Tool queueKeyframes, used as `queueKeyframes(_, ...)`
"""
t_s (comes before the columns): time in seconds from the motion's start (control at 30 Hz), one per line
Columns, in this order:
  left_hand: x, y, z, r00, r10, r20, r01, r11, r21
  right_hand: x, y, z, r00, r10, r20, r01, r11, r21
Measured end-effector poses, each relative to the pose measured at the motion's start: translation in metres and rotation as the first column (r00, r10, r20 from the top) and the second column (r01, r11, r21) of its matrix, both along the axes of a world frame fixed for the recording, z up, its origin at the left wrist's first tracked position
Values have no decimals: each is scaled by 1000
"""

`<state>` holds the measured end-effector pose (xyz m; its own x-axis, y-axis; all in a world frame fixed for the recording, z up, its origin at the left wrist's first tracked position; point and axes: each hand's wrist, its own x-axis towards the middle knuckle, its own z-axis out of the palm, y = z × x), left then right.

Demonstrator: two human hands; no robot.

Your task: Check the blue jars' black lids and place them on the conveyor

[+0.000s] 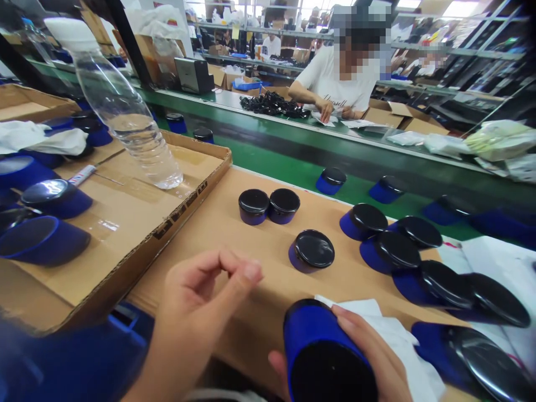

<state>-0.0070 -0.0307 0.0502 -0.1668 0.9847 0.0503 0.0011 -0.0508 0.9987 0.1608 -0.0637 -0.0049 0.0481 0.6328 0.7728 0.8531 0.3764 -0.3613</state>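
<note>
Blue plastic cup (322,352) with a black open end is gripped in the right hand (368,357), thumb under it and fingers over the top, and a white cloth (389,335) is pinned between the fingers and the cup's far side. So it looks like the wiping step is what's in hand, judging by the cloth. The left hand (201,301) is held free just to the left of the cup, thumb and forefinger pinched together on nothing that can be made out, maybe a speck, can't be told.

Ahead of both hands, on the cardboard bench top (259,262), three cups with glossy black ends (312,251) are stood separately, and to the right of the right hand a row of overlapping ones (419,257) is laid out. Up left of the left hand a clear water bottle (125,117) is stood in a shallow cardboard tray (196,184).

Next move, probably: the cup would need to be turned against the cloth, and steadying by the left hand would be called for so the glossy face isn't smudged.
</note>
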Motion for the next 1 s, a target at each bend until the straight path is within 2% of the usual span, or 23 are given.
queueKeyframes(0.07, -5, 0, -4, 989, 45, -138, -51, 998, -41, 4, 2, -3, 998, 19, 59, -19, 1000, -1)
queueKeyframes(0.17, -4, -6, -13, 972, 0, -237, -28, 993, -116, 5, 3, -7, 994, 100, 52, -99, 995, -25)
queueKeyframes(0.3, -5, -9, -26, 935, -49, -352, 45, 999, -19, 1, 0, -15, 981, 188, 52, -182, 978, -102)
queueKeyframes(0.4, -9, -9, -29, 917, -84, -390, 74, 996, -43, -2, -1, -21, 970, 196, 140, -174, 972, -158)
queueKeyframes(0.47, -10, -9, -25, 944, -54, -326, 24, 995, -97, -3, -2, -22, 967, 193, 164, -163, 970, -181)
queueKeyframes(0.53, -11, -10, -20, 981, -21, -192, -14, 983, -181, -3, -3, -22, 969, 180, 167, -142, 966, -214)
queueKeyframes(0.63, -15, -11, -16, 992, -86, 89, 109, 946, -306, -2, -3, -23, 974, 151, 167, -105, 962, -254)
queueKeyframes(0.73, -21, -9, -19, 901, -172, 397, 316, 890, -330, 2, 1, -28, 976, 131, 176, -84, 965, -249)
queueKeyframes(0.8, -25, -7, -22, 786, -228, 575, 436, 863, -255, 8, 2, -31, 965, 141, 223, -98, 976, -194)
queueKeyframes(0.87, -27, -7, -21, 669, -287, 685, 523, 837, -160, 14, 1, -34, 970, 92, 226, -75, 994, -80)
queueKeyframes(0.93, -27, -9, -18, 603, -355, 715, 594, 797, -105, 19, -7, -33, 990, 3, 142, 1, 1000, -30)
queueKeyframes(1.0, -25, -14, -14, 653, -487, 580, 652, 751, -104, 22, -17, -32, 998, -44, 55, 48, 996, -73)
